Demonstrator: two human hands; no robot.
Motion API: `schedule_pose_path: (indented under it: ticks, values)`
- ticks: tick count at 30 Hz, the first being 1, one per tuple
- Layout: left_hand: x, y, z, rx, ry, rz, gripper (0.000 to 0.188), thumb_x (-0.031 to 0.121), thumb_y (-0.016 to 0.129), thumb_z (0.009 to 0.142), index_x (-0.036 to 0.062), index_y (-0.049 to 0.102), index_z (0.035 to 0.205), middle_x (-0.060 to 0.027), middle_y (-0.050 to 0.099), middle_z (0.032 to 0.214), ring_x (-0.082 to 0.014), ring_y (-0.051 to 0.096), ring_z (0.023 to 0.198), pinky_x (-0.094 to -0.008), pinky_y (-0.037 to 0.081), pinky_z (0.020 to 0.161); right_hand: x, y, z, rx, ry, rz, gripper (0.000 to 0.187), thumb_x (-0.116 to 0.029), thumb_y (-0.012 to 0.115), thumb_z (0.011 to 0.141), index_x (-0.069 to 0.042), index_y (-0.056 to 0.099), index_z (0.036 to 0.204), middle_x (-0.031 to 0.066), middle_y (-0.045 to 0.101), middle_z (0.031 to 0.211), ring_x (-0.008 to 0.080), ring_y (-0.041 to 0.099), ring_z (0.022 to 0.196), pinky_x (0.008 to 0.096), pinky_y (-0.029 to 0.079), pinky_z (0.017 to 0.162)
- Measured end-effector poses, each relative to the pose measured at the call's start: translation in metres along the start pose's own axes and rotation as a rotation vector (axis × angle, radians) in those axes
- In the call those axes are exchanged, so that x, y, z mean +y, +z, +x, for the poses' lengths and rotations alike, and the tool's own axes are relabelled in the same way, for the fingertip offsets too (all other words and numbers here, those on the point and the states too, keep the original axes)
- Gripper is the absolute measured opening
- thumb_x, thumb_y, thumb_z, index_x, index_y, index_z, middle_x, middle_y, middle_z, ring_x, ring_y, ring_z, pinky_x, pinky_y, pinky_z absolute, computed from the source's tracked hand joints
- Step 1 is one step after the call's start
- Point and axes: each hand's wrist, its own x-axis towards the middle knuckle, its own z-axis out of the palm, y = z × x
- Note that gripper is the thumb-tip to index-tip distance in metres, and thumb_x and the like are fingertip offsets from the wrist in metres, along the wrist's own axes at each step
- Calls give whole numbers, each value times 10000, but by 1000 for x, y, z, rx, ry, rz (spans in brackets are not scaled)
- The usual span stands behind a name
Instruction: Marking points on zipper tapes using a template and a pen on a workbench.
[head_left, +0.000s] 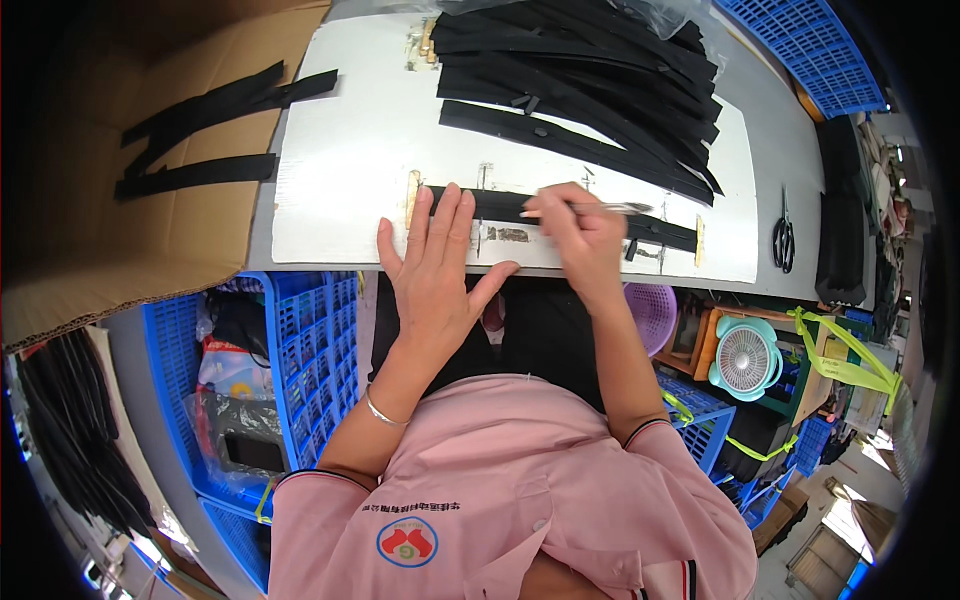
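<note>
A black zipper (668,232) lies lengthwise on the white board (340,220), along its near edge, between two beige strips. My left hand (432,240) rests flat over its left end, fingers stretched and thumb out to the side. Gripped in my right hand (582,240) is a slim, silvery pen (612,208); its pale tip points left, at the zipper's middle. Slight blur hides whether the tip touches the tape. Dark marks and lines show on the board beside the zipper. Beyond it is a heap of black zippers (570,60), one lying apart at its near side.
An open cardboard box (205,225) stands at the left, with several black zippers (195,175) on its flap. Black scissors (784,240) lie right of the board. Blue crates (315,360) and a turquoise fan (745,358) sit below table level.
</note>
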Motion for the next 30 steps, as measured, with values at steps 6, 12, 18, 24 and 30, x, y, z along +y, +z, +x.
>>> schedule_pose_path:
  ticks: [6,12,18,24,30]
  values:
    - [-2,0,-1,-2,13,29,842,489,787,890,53,495,1549,-110,475,1618,-313,323,1566,-620,79,1237,19,-43,-9,335,38,-245,225,-173,670,1021,33,749,981,48,711,737,67,580,632,244,456,595]
    - [1,-5,1,-57,19,33,874,518,773,892,15,480,1545,-136,445,1632,-342,289,1577,-645,47,1230,20,-48,-8,288,103,-220,224,-186,651,1050,-8,768,982,-2,652,726,43,530,655,223,395,598]
    - [26,-3,7,-57,36,3,910,531,765,888,33,442,1577,-137,392,1667,-342,266,1587,-679,12,1226,22,-46,-7,294,87,-224,223,-186,678,1021,16,748,957,29,642,653,57,529,582,248,411,553]
    - [56,22,21,-118,236,-197,816,525,742,902,14,530,1503,-132,479,1604,-343,383,1518,-663,86,1239,24,-45,-8,295,91,-180,230,-180,678,1020,24,746,941,41,676,688,55,552,587,252,423,553]
    - [58,28,23,-121,250,-157,747,492,745,907,0,585,1445,-139,534,1544,-333,404,1499,-631,145,1243,30,-46,-8,274,10,-281,255,-179,679,1009,42,735,895,49,746,831,142,650,579,275,457,550]
